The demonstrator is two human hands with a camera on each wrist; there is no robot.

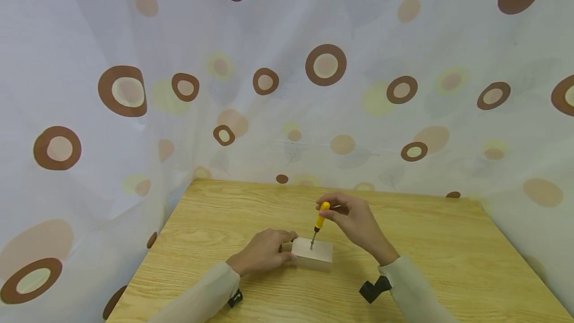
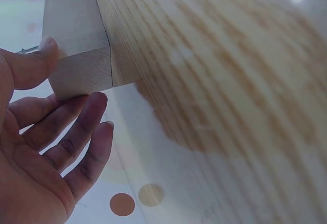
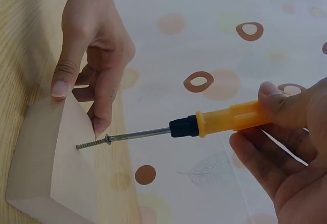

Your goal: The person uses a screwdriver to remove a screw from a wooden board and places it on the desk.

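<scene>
On the wood-grain tabletop (image 1: 430, 228), the left hand (image 1: 264, 252) sensibly grips a likely light wooden block's (image 1: 314, 262) nine-o'clock end, the right hand (image 1: 356, 221) a screwdriver (image 3: 214, 122).

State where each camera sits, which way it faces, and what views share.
Head: worn on the head, facing forward and down at table, block and screwdriver; left grip, right grip and sleeves show.
Left wrist: worn there, facing the block; left grip shows.
Right wrist: worn there, facing screw and block; both grips show.
Head and right wrist share the screwdriver.
</scene>
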